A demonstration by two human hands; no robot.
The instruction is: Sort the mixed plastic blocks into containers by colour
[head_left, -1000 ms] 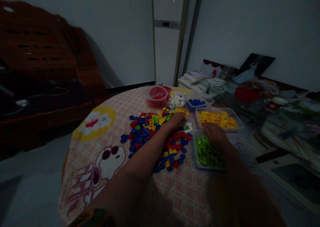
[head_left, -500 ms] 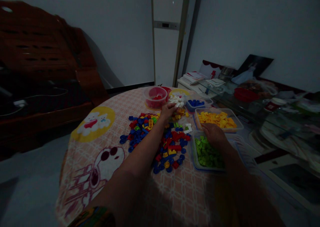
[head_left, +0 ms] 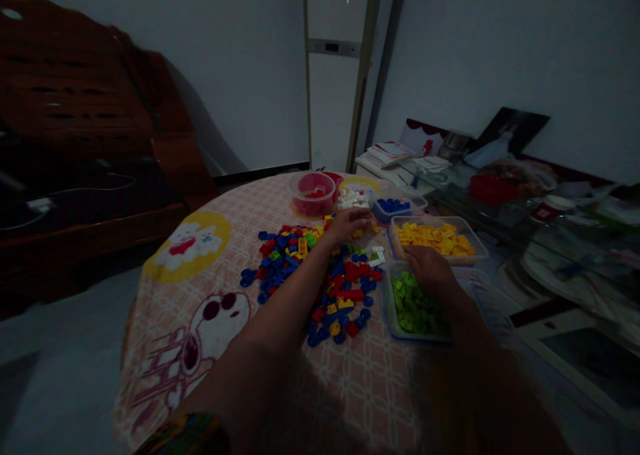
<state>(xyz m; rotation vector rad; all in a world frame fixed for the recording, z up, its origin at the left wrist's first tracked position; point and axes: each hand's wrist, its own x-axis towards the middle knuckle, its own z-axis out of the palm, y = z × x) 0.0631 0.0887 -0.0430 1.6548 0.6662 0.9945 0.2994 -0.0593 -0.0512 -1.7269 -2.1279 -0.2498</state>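
Your cloth-covered table (head_left: pixel 240 208) bears mixed brick pile (head_left: pixel 285 261), white bricks (head_left: pixel 353 199), round tub (head_left: pixel 311 211), blue-brick box (head_left: pixel 417 203), yellow-brick box (head_left: pixel 450 261), green-brick box (head_left: pixel 388 308).

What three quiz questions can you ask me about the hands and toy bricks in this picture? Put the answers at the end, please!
1. Fill in the blank: the white bricks lie between the round tub and the boxed ____ bricks.
2. Which hand is nearer the boxed green bricks? A) left B) right
3. True or false: the round tub holds green bricks.

Key:
1. Blue bricks.
2. B, the right hand.
3. False; it holds red bricks.
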